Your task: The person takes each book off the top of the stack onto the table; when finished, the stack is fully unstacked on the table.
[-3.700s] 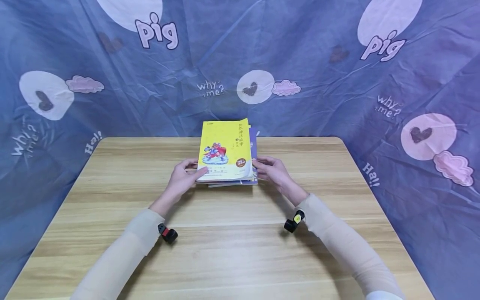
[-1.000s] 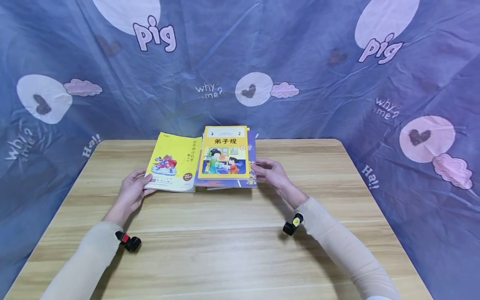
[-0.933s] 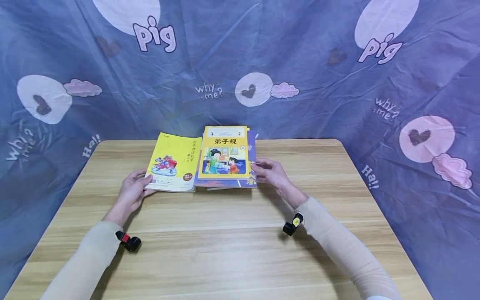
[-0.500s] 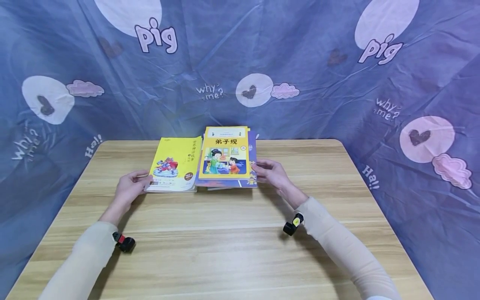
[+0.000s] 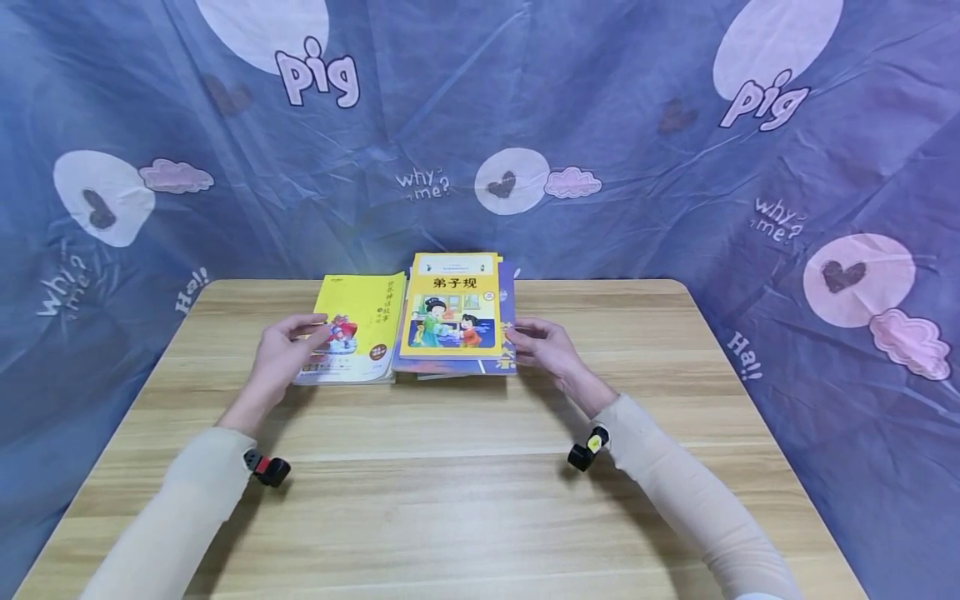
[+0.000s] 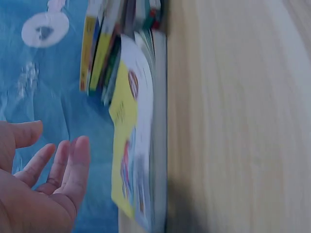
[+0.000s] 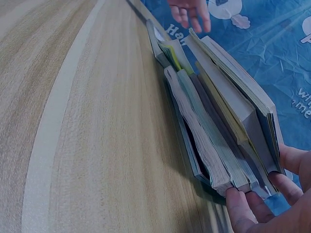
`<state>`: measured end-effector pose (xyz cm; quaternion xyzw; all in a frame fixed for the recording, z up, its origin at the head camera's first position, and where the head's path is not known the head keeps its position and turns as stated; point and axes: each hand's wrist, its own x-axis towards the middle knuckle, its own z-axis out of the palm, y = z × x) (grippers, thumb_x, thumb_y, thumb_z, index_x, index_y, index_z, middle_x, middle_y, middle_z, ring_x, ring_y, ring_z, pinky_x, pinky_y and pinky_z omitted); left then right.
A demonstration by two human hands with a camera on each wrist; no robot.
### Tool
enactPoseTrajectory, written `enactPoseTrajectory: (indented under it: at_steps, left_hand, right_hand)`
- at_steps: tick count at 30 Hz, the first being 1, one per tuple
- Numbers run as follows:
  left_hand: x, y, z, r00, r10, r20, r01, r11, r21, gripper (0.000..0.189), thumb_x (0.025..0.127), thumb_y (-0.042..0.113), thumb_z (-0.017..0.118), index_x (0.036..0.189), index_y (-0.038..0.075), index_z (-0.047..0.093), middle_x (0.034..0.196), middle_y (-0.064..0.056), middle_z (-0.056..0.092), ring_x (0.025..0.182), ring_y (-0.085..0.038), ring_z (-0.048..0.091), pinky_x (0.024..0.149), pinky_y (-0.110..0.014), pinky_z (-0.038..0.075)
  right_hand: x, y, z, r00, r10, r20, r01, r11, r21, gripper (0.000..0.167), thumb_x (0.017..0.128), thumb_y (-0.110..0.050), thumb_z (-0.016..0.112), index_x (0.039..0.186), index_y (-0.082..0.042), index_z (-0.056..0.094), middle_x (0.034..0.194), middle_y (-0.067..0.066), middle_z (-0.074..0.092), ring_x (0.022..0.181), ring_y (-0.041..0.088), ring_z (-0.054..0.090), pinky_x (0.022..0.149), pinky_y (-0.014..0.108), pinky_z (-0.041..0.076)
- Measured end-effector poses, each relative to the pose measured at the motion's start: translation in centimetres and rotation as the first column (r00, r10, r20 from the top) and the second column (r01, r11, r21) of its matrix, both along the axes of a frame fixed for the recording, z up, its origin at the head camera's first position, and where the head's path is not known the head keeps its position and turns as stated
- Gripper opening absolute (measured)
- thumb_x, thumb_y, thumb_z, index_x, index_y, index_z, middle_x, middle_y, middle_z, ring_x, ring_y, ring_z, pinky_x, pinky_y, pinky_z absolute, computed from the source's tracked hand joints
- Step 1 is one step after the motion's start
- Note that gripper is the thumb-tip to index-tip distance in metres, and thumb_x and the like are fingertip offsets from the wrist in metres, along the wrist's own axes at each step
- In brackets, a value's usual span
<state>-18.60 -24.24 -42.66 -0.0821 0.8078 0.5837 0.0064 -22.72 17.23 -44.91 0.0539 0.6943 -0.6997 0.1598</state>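
A yellow book (image 5: 360, 308) with a costumed figure on its cover lies flat on the table, left of a stack of books. My left hand (image 5: 292, 343) hovers over its left part with nothing held. In the left wrist view, that hand (image 6: 46, 174) has spread fingers and a gap to the book (image 6: 129, 141). On top of the stack sits a smaller orange-yellow book (image 5: 453, 312) with two drawn people, above a purple book (image 5: 507, 287). My right hand (image 5: 546, 343) grips the stack's right edge; the right wrist view shows thumb and fingers along the page ends (image 7: 209, 131).
Both books and stack lie near the far edge of the wooden table (image 5: 450, 500). Behind it hangs a blue printed cloth (image 5: 450, 108), which also runs along both sides. Several books of differing thickness make up the stack, with uneven edges.
The yellow book came off the stack to the left and was lowered onto the table. My left hand has let go and shifted up and right over it. The right hand stays at the stack.
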Motion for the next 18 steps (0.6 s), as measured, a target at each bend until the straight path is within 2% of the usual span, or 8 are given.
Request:
enactPoseTrajectory:
  at_steps: [5, 11, 18]
  left_hand:
    - [-0.8, 2.4, 0.1, 0.998, -0.056, 0.027, 0.054, 0.997, 0.055, 0.052, 0.106, 0.024, 0.066, 0.15, -0.001, 0.054, 0.135, -0.022, 0.063, 0.092, -0.004, 0.073, 0.087, -0.029, 0.068]
    - [-1.6, 4.8, -0.5, 0.996, -0.091, 0.026, 0.088, 0.992, 0.096, 0.052, 0.106, 0.024, 0.066, 0.149, -0.002, 0.054, 0.139, -0.03, 0.061, 0.091, -0.01, 0.075, 0.087, -0.031, 0.068]
    - [-2.5, 6.8, -1.4, 0.994, -0.102, 0.05, 0.094, 0.986, 0.137, 0.05, 0.105, 0.023, 0.068, 0.149, 0.002, 0.057, 0.135, -0.022, 0.064, 0.093, -0.015, 0.076, 0.087, -0.032, 0.068]
  right_hand:
    - [0.0, 0.0, 0.1, 1.0, 0.001, 0.001, -0.001, 1.0, 0.016, 0.049, 0.101, -0.011, 0.071, 0.146, 0.004, 0.056, 0.107, -0.002, 0.073, 0.09, 0.011, 0.074, 0.094, 0.033, 0.067]
    - [0.0, -0.1, 0.1, 1.0, 0.005, -0.005, -0.005, 1.0, 0.012, 0.05, 0.101, -0.011, 0.071, 0.146, 0.004, 0.056, 0.112, 0.0, 0.073, 0.088, 0.01, 0.074, 0.094, 0.033, 0.067]
    - [-0.1, 0.0, 0.1, 1.0, 0.0, -0.002, 0.0, 1.0, 0.019, 0.048, 0.102, -0.009, 0.069, 0.146, 0.004, 0.056, 0.115, 0.001, 0.072, 0.086, 0.009, 0.074, 0.095, 0.035, 0.067]
